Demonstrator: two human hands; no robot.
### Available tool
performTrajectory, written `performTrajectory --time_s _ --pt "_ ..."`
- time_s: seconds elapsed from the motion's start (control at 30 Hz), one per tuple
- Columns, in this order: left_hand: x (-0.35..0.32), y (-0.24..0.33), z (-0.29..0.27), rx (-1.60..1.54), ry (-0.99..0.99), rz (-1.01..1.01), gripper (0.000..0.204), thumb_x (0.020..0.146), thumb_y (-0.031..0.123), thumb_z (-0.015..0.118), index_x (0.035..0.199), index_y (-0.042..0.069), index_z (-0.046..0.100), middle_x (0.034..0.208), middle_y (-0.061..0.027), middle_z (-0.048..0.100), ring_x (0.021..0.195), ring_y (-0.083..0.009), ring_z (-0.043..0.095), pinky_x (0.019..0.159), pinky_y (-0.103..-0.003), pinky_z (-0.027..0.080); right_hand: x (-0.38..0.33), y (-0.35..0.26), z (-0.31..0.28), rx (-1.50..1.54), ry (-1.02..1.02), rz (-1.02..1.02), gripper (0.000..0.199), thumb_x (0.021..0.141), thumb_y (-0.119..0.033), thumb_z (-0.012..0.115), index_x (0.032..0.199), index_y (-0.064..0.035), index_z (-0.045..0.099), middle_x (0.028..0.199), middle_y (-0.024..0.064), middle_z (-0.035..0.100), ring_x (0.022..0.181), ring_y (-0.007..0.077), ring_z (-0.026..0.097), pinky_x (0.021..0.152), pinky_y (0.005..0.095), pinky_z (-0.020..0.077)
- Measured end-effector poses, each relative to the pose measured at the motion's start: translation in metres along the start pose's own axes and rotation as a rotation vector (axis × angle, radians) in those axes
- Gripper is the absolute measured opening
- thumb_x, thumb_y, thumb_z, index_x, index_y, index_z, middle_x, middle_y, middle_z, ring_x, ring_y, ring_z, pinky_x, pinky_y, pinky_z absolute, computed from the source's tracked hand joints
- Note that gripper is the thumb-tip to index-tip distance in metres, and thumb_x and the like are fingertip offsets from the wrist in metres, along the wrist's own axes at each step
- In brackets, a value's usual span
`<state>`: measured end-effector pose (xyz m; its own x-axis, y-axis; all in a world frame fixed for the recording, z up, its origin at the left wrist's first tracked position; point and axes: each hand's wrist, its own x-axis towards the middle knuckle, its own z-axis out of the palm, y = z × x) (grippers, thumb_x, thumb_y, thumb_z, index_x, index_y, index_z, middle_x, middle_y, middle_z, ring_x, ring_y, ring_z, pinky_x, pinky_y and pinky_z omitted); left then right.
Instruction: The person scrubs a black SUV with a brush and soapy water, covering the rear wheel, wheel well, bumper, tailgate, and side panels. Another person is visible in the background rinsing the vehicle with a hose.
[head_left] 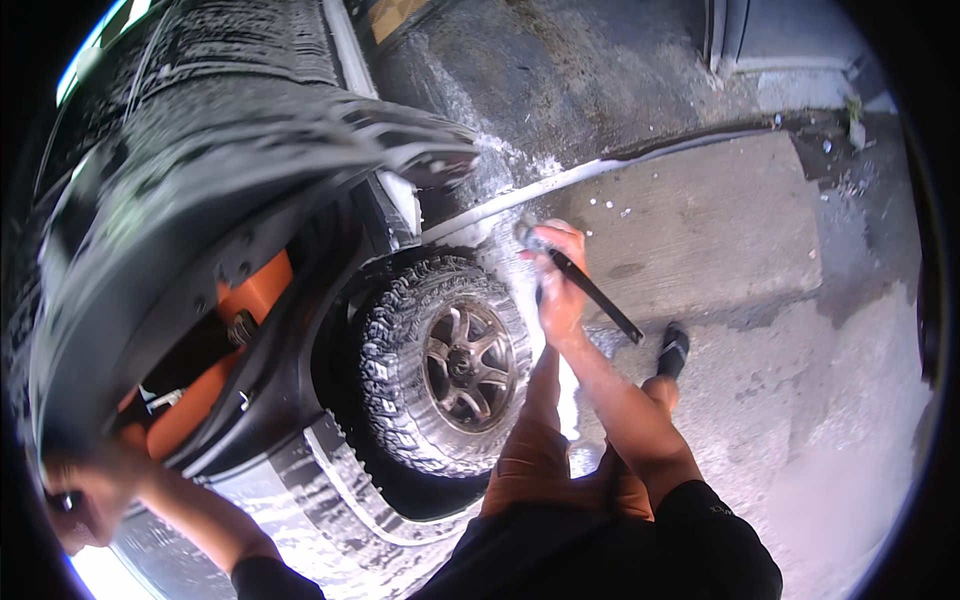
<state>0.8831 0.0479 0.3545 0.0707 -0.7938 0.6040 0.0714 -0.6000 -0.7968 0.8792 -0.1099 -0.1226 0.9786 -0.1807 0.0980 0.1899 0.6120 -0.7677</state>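
- The right hand point(562, 285) is closed around a tool with a long black handle point(600, 298); the fingers seem to wrap it so it won't slip.
- The left hand point(85, 500) is a blur by the edge of a big dark car panel point(150, 290); I cannot tell if it grips, but maybe it steadies it.
- A foamy wheel point(462, 365) sits between the hands, nearer the right one.
- Orange parts point(195, 405) show up and right of the left hand.
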Motion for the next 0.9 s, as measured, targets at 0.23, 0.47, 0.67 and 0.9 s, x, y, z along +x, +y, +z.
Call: performTrajectory --time_s 0.23,0.47,0.67,0.9 --pt "0.016 -0.016 -0.040 -0.044 -0.312 0.077 0.014 0.090 0.023 0.073 0.103 0.016 0.077 0.103 -0.0014 0.073 0.093 -0.0153 0.064 0.100 -0.039 0.026 -0.046 0.012 -0.040 -0.555 -0.532 0.181 0.034 0.086 0.000 0.064 0.120 -0.0059 0.068 0.112 0.0184 0.062 0.099 0.0352 0.068 0.091 0.0430 0.0575" --pt "-0.017 0.074 -0.153 -0.599 -0.445 -0.719 0.040 0.081 0.013 0.067 0.120 0.018 0.076 0.136 -0.0100 0.065 0.124 -0.0292 0.059 0.121 -0.053 0.029 -0.008 -0.099 -0.009 -1.433 -1.015 -0.094 0.016 0.089 -0.008 0.068 0.104 -0.0115 0.071 0.105 0.0219 0.070 0.100 0.0440 0.068 0.085 0.0528 0.0567" --pt "-0.236 0.308 -0.397 -0.580 -1.046 -1.785 0.047 0.089 0.010 0.064 0.136 0.005 0.060 0.128 -0.0227 0.061 0.122 -0.0431 0.057 0.105 -0.051 0.047 0.001 -0.117 0.034 -1.645 -0.896 0.281 0.026 0.096 -0.030 0.060 0.103 -0.0084 0.073 0.095 0.0253 0.074 0.097 0.0435 0.073 0.084 0.0550 0.0563" --pt "-0.281 0.500 -0.724 -0.221 -1.622 -2.559 0.041 0.087 0.011 0.067 0.127 0.003 0.064 0.120 -0.0266 0.067 0.110 -0.0469 0.064 0.095 -0.053 0.052 -0.001 -0.004 0.039 -1.621 -1.091 -0.037 0.014 0.089 -0.011 0.061 0.099 -0.0072 0.069 0.091 0.0207 0.074 0.098 0.0422 0.072 0.084 0.0499 0.0561"
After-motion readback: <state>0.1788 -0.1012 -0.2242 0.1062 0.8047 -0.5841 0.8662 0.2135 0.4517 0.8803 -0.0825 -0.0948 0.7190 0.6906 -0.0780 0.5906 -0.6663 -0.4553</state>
